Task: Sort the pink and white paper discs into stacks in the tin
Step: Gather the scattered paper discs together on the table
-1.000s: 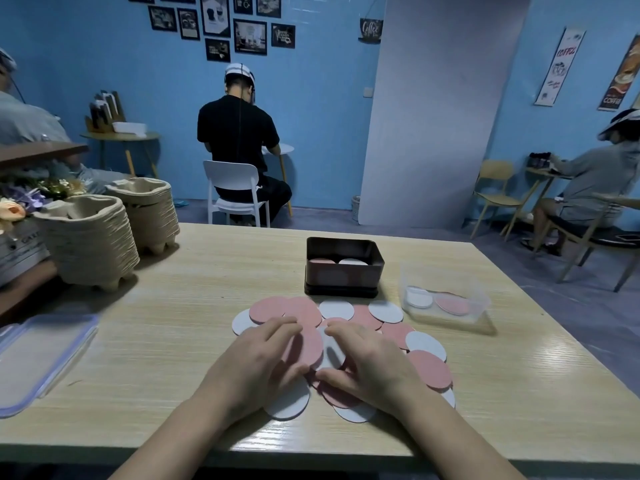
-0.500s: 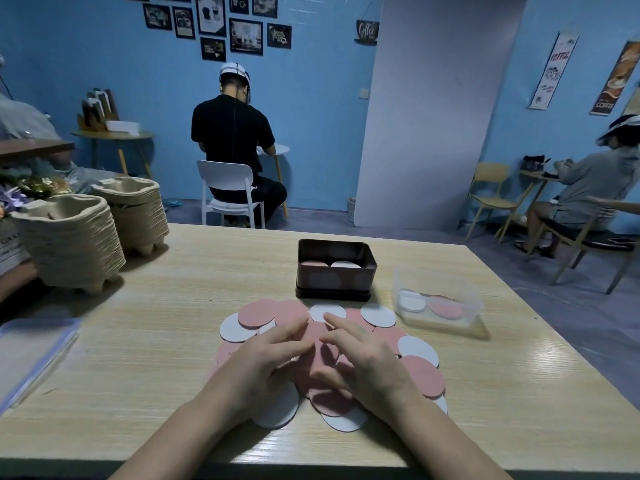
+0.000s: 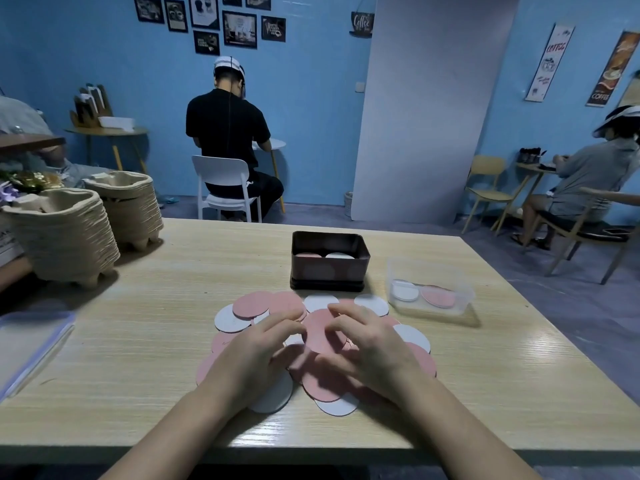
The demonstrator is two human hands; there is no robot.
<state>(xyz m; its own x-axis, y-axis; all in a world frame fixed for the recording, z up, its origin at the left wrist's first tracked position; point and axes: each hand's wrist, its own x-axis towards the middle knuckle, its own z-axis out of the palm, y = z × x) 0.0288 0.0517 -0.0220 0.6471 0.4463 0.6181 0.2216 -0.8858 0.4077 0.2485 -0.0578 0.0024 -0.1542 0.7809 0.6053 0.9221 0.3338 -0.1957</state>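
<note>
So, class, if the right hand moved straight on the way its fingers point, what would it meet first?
Probably the white disc just ahead of the right hand, then the tin; depth is unclear.

Hands no longer lie flat on the pile [image 3: 322, 388]. Right hand [image 3: 374, 348] now curls its fingers over the far edge of one pink disc [image 3: 323, 332]; left hand [image 3: 256, 351] fingertips touch its left edge. Pile spreads leftward (two pink discs [image 3: 221, 341] newly uncovered there).
</note>
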